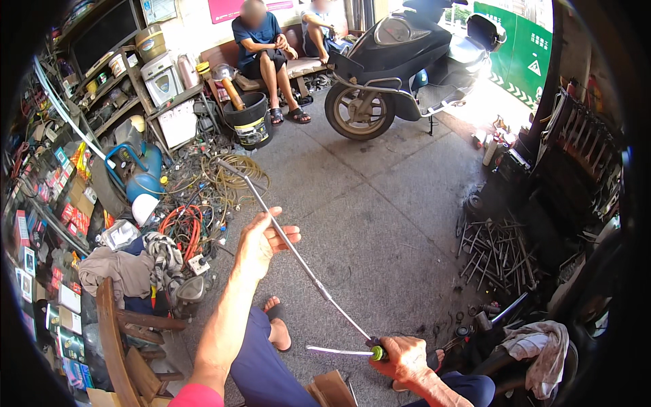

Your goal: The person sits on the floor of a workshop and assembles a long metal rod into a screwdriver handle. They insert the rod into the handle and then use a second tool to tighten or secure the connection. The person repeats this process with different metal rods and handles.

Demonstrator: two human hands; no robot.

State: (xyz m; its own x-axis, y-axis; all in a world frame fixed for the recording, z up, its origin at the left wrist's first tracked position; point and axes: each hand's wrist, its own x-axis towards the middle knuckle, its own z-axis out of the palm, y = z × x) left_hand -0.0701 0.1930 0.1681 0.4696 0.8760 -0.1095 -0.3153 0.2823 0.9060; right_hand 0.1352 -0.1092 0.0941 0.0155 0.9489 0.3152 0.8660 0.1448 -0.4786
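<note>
A long thin metal rod (pixel 299 261) runs slantwise from my right hand up past my left hand, with a bent far end and a thicker joint partway along. Its middle lies between the thumb and loosely bent fingers of my left hand (pixel 260 241). My right hand (pixel 405 359) is closed round a green-and-black handle (pixel 379 353) at the rod's near end. From that handle a short pale shaft (pixel 339 351) points left. The palm side of my right hand is hidden.
A dark scooter (pixel 400 61) stands ahead, and two people sit on a bench (pixel 302 66) beyond a black bucket (pixel 249 122). Hoses and cables (pixel 193 227) pile up at left beside a wooden chair (pixel 108 339). Loose metal tools (pixel 498 251) lie at right.
</note>
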